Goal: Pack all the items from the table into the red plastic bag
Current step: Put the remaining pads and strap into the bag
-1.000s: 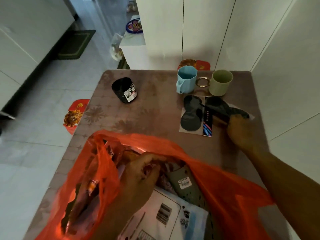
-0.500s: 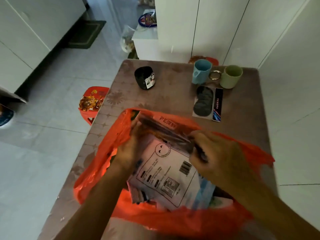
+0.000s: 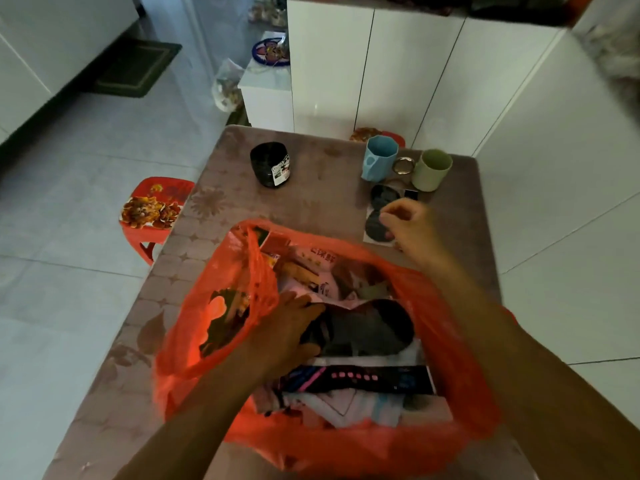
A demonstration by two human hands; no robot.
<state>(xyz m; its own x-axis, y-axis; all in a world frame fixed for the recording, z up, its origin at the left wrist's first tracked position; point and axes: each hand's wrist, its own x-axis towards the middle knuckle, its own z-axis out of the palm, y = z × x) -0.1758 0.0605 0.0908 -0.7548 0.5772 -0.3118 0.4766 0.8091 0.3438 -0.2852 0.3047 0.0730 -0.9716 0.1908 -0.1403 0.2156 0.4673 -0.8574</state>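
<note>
The red plastic bag [image 3: 221, 306] stands open at the near end of the table, stuffed with several packets. My left hand [image 3: 287, 330] is inside it, fingers and thumb around the end of a black insole pack [image 3: 367, 330] lying on top. My right hand [image 3: 410, 226] hovers just past the bag's far rim, fingers half curled over a second black pack [image 3: 375, 223] that lies flat on the table; it holds nothing. Farther back stand a black cup [image 3: 272, 164], a blue cup [image 3: 379, 161], a green cup [image 3: 431, 169] and a metal ring [image 3: 403, 165] between the last two.
The brown patterned table [image 3: 311, 202] is pushed against white cabinets on the far and right sides. A red stool [image 3: 154, 209] stands on the tiled floor by the table's left edge. A dark mat [image 3: 135, 69] lies far left.
The black pack went into the bag with both hands. My right hand has since left the bag and reached back out to the second pack on the table. My left hand stays in the bag.
</note>
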